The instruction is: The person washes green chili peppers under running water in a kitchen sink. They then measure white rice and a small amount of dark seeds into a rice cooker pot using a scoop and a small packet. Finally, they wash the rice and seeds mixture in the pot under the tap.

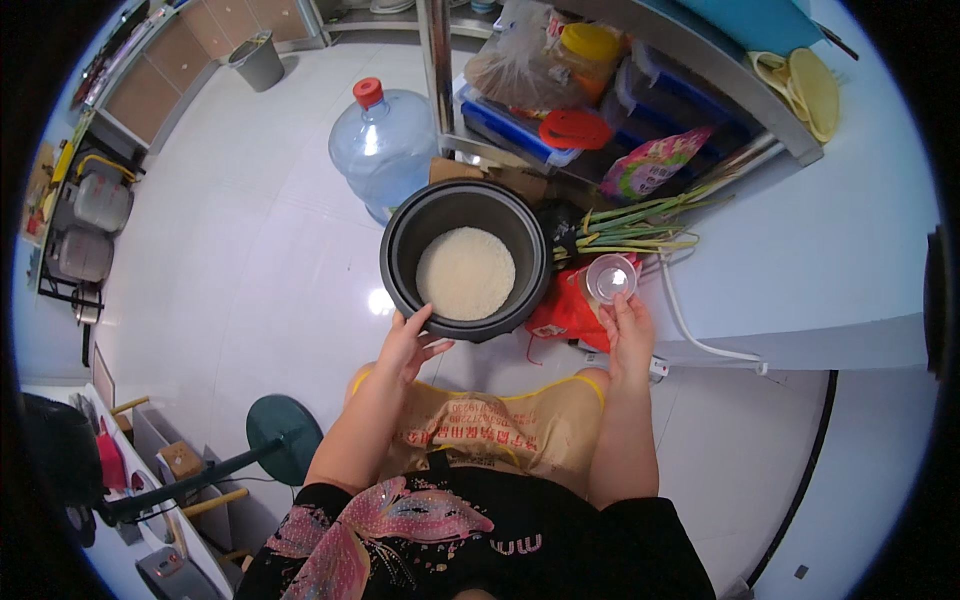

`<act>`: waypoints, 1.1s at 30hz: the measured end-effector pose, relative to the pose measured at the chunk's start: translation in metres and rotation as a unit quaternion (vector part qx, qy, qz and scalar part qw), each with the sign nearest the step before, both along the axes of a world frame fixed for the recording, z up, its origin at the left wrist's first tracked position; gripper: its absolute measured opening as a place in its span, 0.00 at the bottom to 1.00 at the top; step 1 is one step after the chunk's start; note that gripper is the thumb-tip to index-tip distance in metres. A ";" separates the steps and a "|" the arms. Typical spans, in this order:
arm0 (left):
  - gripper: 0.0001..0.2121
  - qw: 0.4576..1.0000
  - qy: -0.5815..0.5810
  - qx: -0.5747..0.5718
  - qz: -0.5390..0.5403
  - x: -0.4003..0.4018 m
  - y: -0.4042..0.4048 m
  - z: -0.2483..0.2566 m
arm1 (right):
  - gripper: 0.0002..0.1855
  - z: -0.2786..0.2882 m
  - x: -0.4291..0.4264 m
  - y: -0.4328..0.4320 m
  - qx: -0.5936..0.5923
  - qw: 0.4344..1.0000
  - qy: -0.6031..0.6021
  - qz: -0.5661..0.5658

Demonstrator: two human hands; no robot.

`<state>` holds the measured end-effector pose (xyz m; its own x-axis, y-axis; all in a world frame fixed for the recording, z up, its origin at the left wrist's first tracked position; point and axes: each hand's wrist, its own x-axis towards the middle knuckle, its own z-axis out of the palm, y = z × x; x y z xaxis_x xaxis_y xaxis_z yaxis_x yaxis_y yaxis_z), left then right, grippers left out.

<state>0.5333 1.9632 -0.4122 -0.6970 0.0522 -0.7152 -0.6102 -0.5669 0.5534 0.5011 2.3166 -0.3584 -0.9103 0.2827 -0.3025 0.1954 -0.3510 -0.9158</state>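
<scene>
A dark rice cooker inner pot (529, 281) with uncooked white rice (466, 273) in its bottom is in front of me. My left hand (412, 341) grips the pot's near left rim, the thumb over the edge and the fingers at the outside. To the right of the pot, my right hand (626, 326) pinches a small clear plastic cup (611, 277) by its near edge. The cup looks empty and is held over a red bag (564, 311). Green onions or similar long stalks (637, 225) lie just beyond the cup.
A large blue water bottle (386, 146) with a red cap stands beyond the pot. A metal shelf (480, 150) holds blue-lidded boxes and a yellow-lidded jar (591, 46). A white cable (679, 319) runs along the wall at right. A round green fan base (281, 439) is at lower left.
</scene>
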 end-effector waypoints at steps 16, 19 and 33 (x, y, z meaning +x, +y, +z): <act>0.13 0.702 0.574 -0.416 -0.069 -0.118 0.090 0.152 | 0.25 -0.003 0.009 0.003 0.017 0.998 0.034 -0.052; 0.25 0.631 0.617 -0.467 -0.061 -0.172 0.153 0.184 | 0.31 -0.041 0.006 0.012 0.141 0.984 0.062 -0.093; 0.10 0.886 0.444 -0.138 -0.002 -0.202 0.198 0.206 | 0.31 0.000 0.008 0.005 0.654 0.754 0.051 -0.031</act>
